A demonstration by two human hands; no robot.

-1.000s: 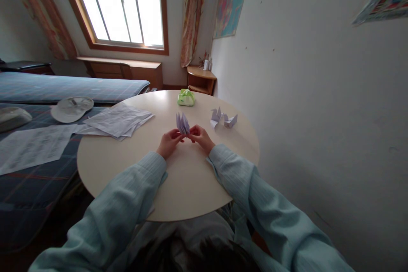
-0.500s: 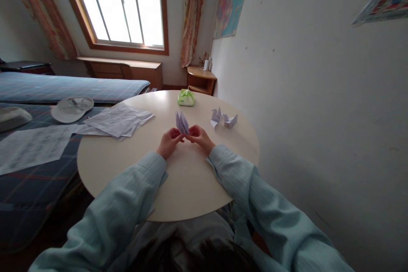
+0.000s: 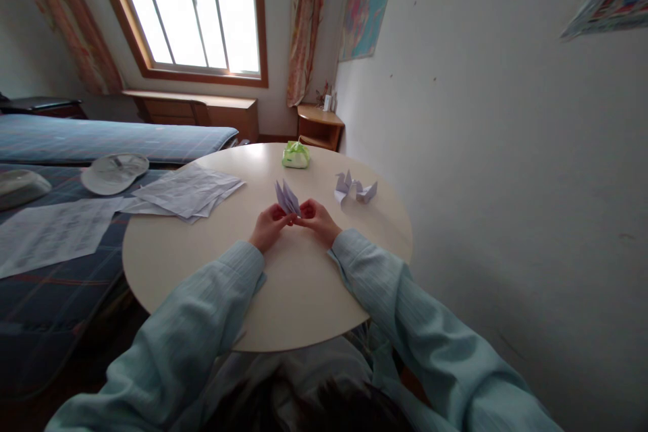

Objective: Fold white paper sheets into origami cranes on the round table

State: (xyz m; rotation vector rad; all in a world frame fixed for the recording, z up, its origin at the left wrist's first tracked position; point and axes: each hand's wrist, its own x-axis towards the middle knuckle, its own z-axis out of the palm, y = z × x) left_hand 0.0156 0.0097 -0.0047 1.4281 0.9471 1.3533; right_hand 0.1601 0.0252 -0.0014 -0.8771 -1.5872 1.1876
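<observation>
A piece of folded paper with pointed upper flaps is held up over the round table, near its middle. My left hand pinches its lower edge from the left, thumb and fingers closed. From the right, my right hand grips the same lower part, its thumb close to the left one. The fingers hide the bottom of the paper. To the right of my hands stand two folded paper birds, close together on the table.
The round cream table carries a green tissue pack at its far side. Loose paper sheets overlap its left edge. A white cap and a printed sheet lie on the bed at left. A wall borders the right.
The folded paper's upper points have tilted slightly to the left and a little lower. Both hands stay in nearly the same place, still pinching it.
</observation>
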